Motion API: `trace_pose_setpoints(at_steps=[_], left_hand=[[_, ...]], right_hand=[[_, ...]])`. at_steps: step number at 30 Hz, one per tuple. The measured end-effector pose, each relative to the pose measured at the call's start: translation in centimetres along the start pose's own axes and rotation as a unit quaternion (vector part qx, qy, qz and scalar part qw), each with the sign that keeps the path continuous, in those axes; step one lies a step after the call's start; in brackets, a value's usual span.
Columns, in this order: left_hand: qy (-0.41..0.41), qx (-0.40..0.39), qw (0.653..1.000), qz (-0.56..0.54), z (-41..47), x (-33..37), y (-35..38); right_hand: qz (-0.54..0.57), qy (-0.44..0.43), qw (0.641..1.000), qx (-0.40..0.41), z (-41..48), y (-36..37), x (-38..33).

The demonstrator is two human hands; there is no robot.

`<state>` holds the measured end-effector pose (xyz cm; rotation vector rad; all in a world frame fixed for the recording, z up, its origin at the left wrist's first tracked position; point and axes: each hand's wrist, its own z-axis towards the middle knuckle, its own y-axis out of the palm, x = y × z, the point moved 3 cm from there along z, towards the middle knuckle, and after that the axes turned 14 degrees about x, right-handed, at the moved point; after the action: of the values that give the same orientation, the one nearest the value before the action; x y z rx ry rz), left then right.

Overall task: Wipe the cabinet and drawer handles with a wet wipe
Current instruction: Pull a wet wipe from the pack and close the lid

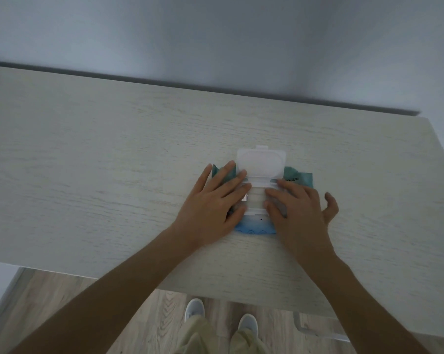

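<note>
The pack (pixel 254 226) of wet wipes lay flat on the table (pixel 113 162), under both hands. Its white lid (pixel 260 163) stood flipped open, just beyond the fingertips. The left hand (pixel 210 200) pressed on the pack's left part with straight, slightly spread fingers (pixel 231 185), which pointed toward the lid and gripped nothing. Its fingertips reached the near left corner of the lid, and the little finger lay off the pack's left end. The right hand (pixel 300 210) rested on the pack's right part. Its fingers (pixel 277 198) were nearly straight and close together, angled inward over the white frame of the opening, with the tips close to the left hand's fingertips. Its thumb (pixel 332 203) stuck out to the right, clear of the pack. I could not tell whether any fingertip caught a wipe. The pack's teal right end showed beyond the right fingers, and its blue near edge showed between the two wrists. Below the table edge were a wooden floor (pixel 152 315) and two pale shoes (pixel 194 309).
</note>
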<state>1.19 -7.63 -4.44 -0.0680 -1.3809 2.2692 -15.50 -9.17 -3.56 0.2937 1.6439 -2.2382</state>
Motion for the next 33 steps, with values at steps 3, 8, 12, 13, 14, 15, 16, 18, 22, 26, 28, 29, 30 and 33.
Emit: trace_pose_setpoints(at_steps=[3,8,12,13,14,15,16,18,22,26,28,29,30,33], left_hand=[[-0.012,-0.021,1.0,-0.006,-0.3,-0.3,0.3],[-0.02,-0.015,0.999,-0.041,-0.3,-0.5,0.5],[-0.02,0.014,0.998,-0.062,-0.3,-0.5,0.6],[-0.023,0.019,0.997,-0.066,-0.2,-0.6,0.6],[-0.027,0.022,0.997,-0.07,-0.2,-0.6,0.6],[-0.032,0.022,0.997,-0.074,-0.2,-0.7,0.6],[-0.036,0.023,0.996,-0.077,-0.1,-0.7,0.6],[-0.044,0.025,0.995,-0.08,-0.1,-0.7,0.6],[-0.053,0.03,0.995,-0.083,0.0,-0.7,0.5],[-0.049,0.034,0.995,-0.08,0.0,-0.6,0.5],[-0.043,0.037,0.996,-0.071,0.0,-0.6,0.5],[-0.042,0.038,0.996,-0.067,0.0,-0.6,0.5],[-0.042,0.038,0.996,-0.064,0.0,-0.6,0.5],[-0.041,0.035,0.996,-0.065,0.0,-0.6,0.5]], right_hand=[[0.021,-0.054,0.996,0.068,0.5,-0.2,-0.9],[0.083,-0.083,0.992,0.052,1.3,0.5,-1.4],[0.109,-0.096,0.989,0.023,1.9,0.7,-1.6],[0.109,-0.104,0.988,0.022,2.1,0.7,-1.6],[0.107,-0.115,0.987,0.022,2.2,0.6,-1.8],[0.104,-0.128,0.986,0.022,2.2,0.6,-1.9],[0.097,-0.144,0.985,0.02,2.3,0.6,-2.0],[0.074,-0.174,0.982,0.012,2.2,0.7,-2.0],[-0.006,-0.214,0.976,-0.037,2.1,1.3,-2.1],[-0.024,-0.211,0.975,-0.063,2.0,1.6,-1.8],[-0.001,-0.19,0.979,-0.071,2.0,1.8,-1.6],[0.016,-0.176,0.982,-0.072,2.1,1.9,-1.5],[0.03,-0.164,0.984,-0.069,2.1,1.9,-1.4],[0.043,-0.152,0.985,-0.07,2.0,2.0,-1.1]])
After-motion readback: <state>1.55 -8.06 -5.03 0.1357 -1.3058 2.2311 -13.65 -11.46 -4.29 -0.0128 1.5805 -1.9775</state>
